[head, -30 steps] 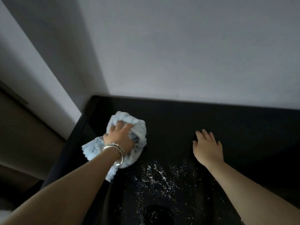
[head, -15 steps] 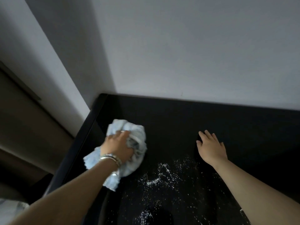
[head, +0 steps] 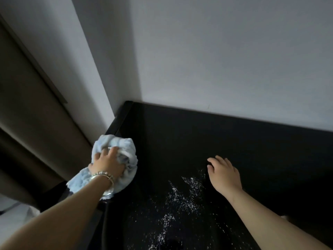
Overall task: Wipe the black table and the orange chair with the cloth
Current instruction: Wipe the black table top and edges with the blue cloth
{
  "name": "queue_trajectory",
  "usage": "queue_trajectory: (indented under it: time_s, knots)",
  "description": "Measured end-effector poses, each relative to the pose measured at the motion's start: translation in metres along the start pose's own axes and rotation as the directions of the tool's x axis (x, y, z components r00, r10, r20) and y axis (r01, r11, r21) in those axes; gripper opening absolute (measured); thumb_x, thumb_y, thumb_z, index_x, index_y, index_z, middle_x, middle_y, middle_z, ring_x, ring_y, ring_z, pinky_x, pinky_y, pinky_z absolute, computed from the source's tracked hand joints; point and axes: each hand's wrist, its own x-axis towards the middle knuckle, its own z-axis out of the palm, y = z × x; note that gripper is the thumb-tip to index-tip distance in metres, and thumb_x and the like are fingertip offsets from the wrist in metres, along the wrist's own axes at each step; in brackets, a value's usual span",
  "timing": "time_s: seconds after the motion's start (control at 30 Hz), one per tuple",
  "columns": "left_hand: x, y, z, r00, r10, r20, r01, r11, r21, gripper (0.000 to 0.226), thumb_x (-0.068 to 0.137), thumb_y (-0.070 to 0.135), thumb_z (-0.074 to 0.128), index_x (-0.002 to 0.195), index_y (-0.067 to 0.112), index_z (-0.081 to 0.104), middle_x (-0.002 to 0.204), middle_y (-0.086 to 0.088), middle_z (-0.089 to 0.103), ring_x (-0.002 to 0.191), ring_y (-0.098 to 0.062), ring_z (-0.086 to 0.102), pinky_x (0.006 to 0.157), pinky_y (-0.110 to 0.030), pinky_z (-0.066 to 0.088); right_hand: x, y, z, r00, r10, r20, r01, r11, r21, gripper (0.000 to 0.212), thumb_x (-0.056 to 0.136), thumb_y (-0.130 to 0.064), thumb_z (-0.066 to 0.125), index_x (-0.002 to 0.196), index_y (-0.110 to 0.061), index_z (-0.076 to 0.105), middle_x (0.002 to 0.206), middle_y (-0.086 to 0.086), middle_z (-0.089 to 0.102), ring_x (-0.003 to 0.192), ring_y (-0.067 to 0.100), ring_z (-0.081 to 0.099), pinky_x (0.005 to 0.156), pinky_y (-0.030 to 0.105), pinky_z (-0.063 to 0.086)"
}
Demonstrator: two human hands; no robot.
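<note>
View from the person's head, looking down at a glossy black counter [head: 198, 134] pushed into the corner of a pale grey wall [head: 216, 60]. The left grip [head: 108, 164], a bare hand, has its fingers curled into a bunched, fluffy light blue cloth [head: 126, 144] and holds it pressed down on the counter at its left edge, about midway along it. One tail of the cloth hangs out past that edge. Beaded and metal bracelets [head: 104, 175] circle the left wrist. The right grip [head: 225, 175], also a bare hand, holds nothing: it lies palm down on the counter with relaxed, loosely spread fingers, well apart from the cloth. Between the two forearms a scatter of white specks [head: 182, 195] dusts the dark surface, reaching up just beside the right grip. A brown surface [head: 27, 105] fills the left side
</note>
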Motion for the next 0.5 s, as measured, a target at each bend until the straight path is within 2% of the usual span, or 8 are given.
queue_trajectory:
  time_s: [0.07, 0.13, 0.2, 0.23, 0.3, 0.4, 0.43, 0.5]
  knots:
    - [-0.02, 0.013, 0.013, 0.995, 0.093, -0.028, -0.093, 0.996, -0.011, 0.053, 0.08, 0.034, 0.061, 0.131, 0.03, 0.045, 0.137, 0.002, 0.043, 0.129, -0.025, 0.036, 0.101, -0.044, 0.036, -0.004, -0.003, 0.002, 1.0, -0.019, -0.024, 0.019, 1.0, 0.015, 0.041, 0.102, -0.036, 0.029, 0.142, -0.029, 0.036, 0.155, -0.003, 0.024, 0.145, 0.021, 0.014, 0.116, 0.041, 0.018]
    - [-0.044, 0.032, 0.027, 0.961, 0.277, 0.011, -0.277, 0.961, 0.006, 0.057, 0.08, 0.027, 0.061, 0.134, 0.031, 0.044, 0.135, 0.003, 0.046, 0.126, -0.023, 0.04, 0.102, -0.04, 0.035, -0.009, -0.006, 0.005, 0.998, -0.038, -0.049, 0.039, 0.999, 0.013, 0.04, 0.101, -0.035, 0.032, 0.139, -0.027, 0.04, 0.152, -0.003, 0.03, 0.143, 0.019, 0.019, 0.115, 0.041, 0.022]
    - [-0.054, 0.036, 0.026, 0.904, 0.418, 0.096, -0.413, 0.908, -0.062, 0.058, 0.075, 0.029, 0.062, 0.131, 0.032, 0.047, 0.128, 0.002, 0.051, 0.12, -0.022, 0.047, 0.1, -0.036, 0.04, -0.014, -0.011, 0.009, 0.996, -0.067, -0.057, 0.067, 0.998, -0.003, 0.039, 0.1, -0.036, 0.035, 0.137, -0.027, 0.042, 0.15, -0.004, 0.034, 0.141, 0.018, 0.024, 0.114, 0.04, 0.025]
    - [-0.05, 0.03, 0.018, 0.894, 0.434, 0.109, -0.424, 0.9, -0.104, 0.057, 0.071, 0.034, 0.061, 0.126, 0.031, 0.048, 0.122, 0.001, 0.054, 0.115, -0.023, 0.052, 0.096, -0.035, 0.044, -0.017, -0.014, 0.011, 0.995, -0.089, -0.052, 0.088, 0.996, -0.015, 0.039, 0.1, -0.036, 0.035, 0.137, -0.027, 0.042, 0.149, -0.004, 0.034, 0.141, 0.018, 0.025, 0.113, 0.039, 0.026]
    - [-0.037, 0.001, 0.003, 0.936, 0.35, 0.039, -0.347, 0.935, -0.07, 0.053, 0.069, 0.041, 0.061, 0.12, 0.032, 0.047, 0.122, 0.002, 0.051, 0.114, -0.026, 0.05, 0.09, -0.039, 0.047, -0.023, -0.02, 0.014, 0.991, -0.121, -0.05, 0.12, 0.993, -0.024, 0.038, 0.1, -0.036, 0.036, 0.137, -0.027, 0.042, 0.149, -0.005, 0.033, 0.141, 0.017, 0.024, 0.113, 0.039, 0.025]
    - [-0.032, -0.047, -0.004, 0.998, 0.057, 0.006, -0.057, 0.998, 0.028, 0.061, 0.074, 0.044, 0.063, 0.128, 0.038, 0.035, 0.142, 0.013, 0.029, 0.127, -0.028, 0.032, 0.095, -0.045, 0.041, -0.03, -0.019, 0.011, 0.988, -0.126, -0.087, 0.124, 0.992, -0.02, 0.037, 0.1, -0.034, 0.036, 0.137, -0.028, 0.043, 0.15, -0.005, 0.032, 0.141, 0.017, 0.023, 0.113, 0.039, 0.023]
    - [-0.037, -0.049, -0.001, 1.0, 0.011, 0.028, -0.012, 1.0, 0.024, 0.064, 0.074, 0.045, 0.063, 0.13, 0.039, 0.032, 0.144, 0.013, 0.025, 0.128, -0.028, 0.029, 0.096, -0.044, 0.039, -0.032, -0.016, 0.009, 0.986, -0.131, -0.105, 0.127, 0.991, -0.045, 0.038, 0.1, -0.033, 0.036, 0.137, -0.028, 0.043, 0.15, -0.005, 0.032, 0.141, 0.017, 0.024, 0.113, 0.038, 0.022]
    - [-0.049, -0.028, 0.008, 0.998, 0.01, 0.059, -0.011, 1.0, 0.011, 0.065, 0.074, 0.047, 0.062, 0.131, 0.039, 0.032, 0.145, 0.012, 0.024, 0.129, -0.029, 0.026, 0.096, -0.045, 0.038, -0.036, -0.006, 0.003, 0.981, -0.157, -0.112, 0.141, 0.98, -0.137, 0.039, 0.1, -0.033, 0.036, 0.139, -0.028, 0.04, 0.151, -0.004, 0.03, 0.141, 0.017, 0.023, 0.113, 0.037, 0.021]
